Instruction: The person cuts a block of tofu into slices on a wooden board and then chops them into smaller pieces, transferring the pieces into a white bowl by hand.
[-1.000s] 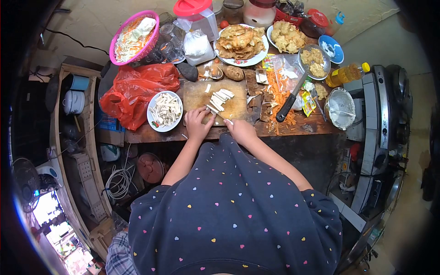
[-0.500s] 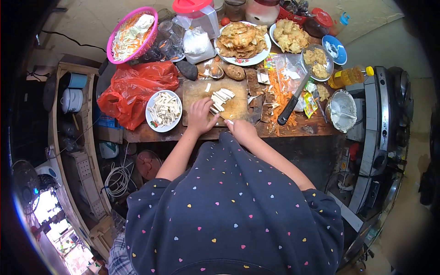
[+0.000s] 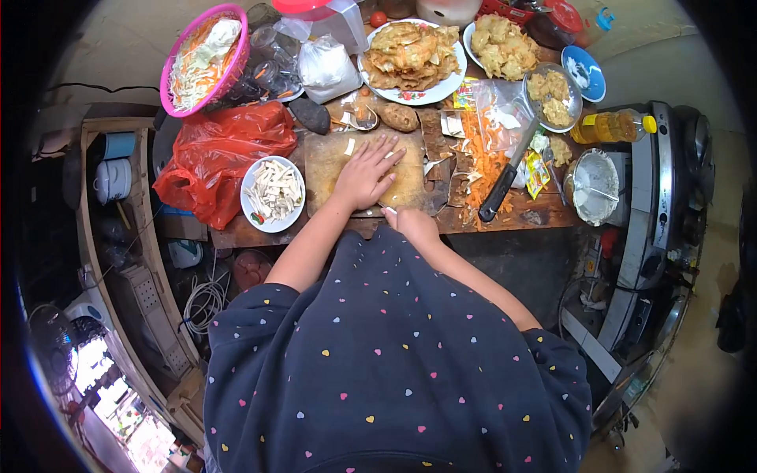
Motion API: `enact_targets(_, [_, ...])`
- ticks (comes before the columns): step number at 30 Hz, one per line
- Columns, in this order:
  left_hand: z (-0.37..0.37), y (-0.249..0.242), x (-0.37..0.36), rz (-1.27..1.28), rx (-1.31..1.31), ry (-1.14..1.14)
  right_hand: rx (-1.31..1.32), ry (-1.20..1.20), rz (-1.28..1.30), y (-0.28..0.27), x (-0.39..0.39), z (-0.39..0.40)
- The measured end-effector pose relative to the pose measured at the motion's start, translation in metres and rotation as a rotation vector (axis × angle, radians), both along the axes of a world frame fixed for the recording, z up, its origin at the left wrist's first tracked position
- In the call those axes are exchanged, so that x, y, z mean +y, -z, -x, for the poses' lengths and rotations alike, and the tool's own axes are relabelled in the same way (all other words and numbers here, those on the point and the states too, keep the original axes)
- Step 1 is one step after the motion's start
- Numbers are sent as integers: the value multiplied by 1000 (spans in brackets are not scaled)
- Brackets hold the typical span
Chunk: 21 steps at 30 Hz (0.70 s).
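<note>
My left hand [image 3: 367, 175] lies flat with fingers spread on the wooden cutting board [image 3: 322, 177], over white cut sticks that are mostly hidden beneath it. One small white piece [image 3: 349, 147] lies apart near the board's top edge. At the board's near edge, my right hand [image 3: 418, 225] is closed around a small knife [image 3: 390, 210]; only a pale bit of it shows, and its blade is largely hidden. Left of the board stands a white bowl [image 3: 275, 229] filled with similar white sticks.
A red plastic bag [image 3: 225, 158] and a pink basket [image 3: 167, 87] of shredded vegetables stand to the left. Behind the board are a potato [image 3: 399, 117] and a plate of fried fritters [image 3: 414, 55]. A black-handled knife [image 3: 498, 193] lies among carrot shreds, beside an oil bottle [image 3: 611, 126].
My left hand has moved forward and right over the white sticks, its fingers now spread flat. My right hand stays near the board's front edge. The camera view has shifted slightly.
</note>
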<state>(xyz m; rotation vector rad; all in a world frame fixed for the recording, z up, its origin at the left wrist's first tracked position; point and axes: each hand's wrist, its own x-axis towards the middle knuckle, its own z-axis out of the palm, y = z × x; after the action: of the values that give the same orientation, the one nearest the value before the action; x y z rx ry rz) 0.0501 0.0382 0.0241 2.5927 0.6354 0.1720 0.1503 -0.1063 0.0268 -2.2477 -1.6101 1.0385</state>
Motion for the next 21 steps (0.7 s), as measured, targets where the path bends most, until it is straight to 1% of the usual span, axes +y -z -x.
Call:
enact_targets(7, [0, 0, 1, -30, 3, -10, 12, 20, 32, -9, 3, -1])
enact_targets(10, [4, -1, 1, 78, -135, -90, 37, 24, 37, -3, 3, -2])
enact_targets(13, [22, -6, -3, 105, -382, -399, 90, 41, -1, -2, -1, -1])
enact_targets(14, [28, -8, -8, 16, -475, -521, 84, 32, -9, -3, -2, -1])
enact_targets(17, [59, -3, -29, -41, -345, -670, 41, 1, -24, -8, -3, -1])
enact_targets(21, [69, 2, -64, -140, -246, -645, -4, -29, -22, -9, -4, -2])
